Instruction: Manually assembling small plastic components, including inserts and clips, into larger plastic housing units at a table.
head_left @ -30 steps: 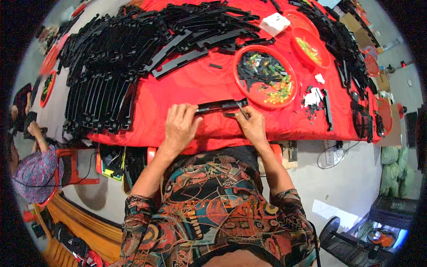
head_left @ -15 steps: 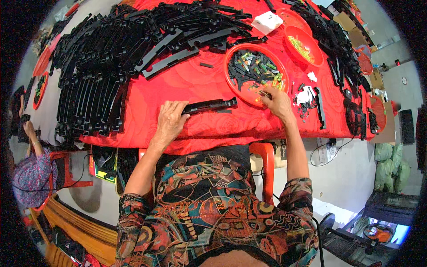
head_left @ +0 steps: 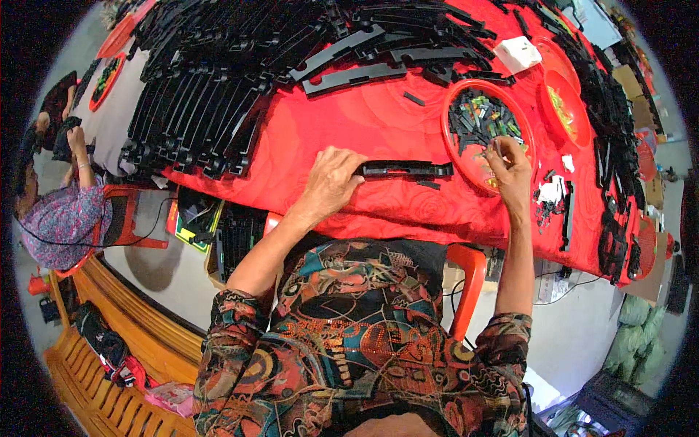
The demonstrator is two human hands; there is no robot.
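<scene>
My left hand (head_left: 333,180) grips the left end of a long, narrow black plastic strip (head_left: 408,169) that lies on the red tablecloth. A small black piece (head_left: 428,185) rests just in front of that strip. Over the right side of a round red basket (head_left: 447,124), my right hand (head_left: 511,171) has thumb and fingers pinched together. What the pinch holds, if anything, is too small to make out. Inside the basket are many small black pieces (head_left: 460,120), mixed with yellow-green ones.
Dense rows of black strips (head_left: 196,109) cover the table's left and back. Another red basket (head_left: 575,116) with yellowish bits and a white block (head_left: 518,54) stand at back right. White paper (head_left: 552,191) lies right of my hand. A person (head_left: 65,211) sits at far left.
The whole view has swung, so the table's things appear farther right. My right fingers have come slightly farther in over the basket. My left hand keeps its grip on the black strip.
</scene>
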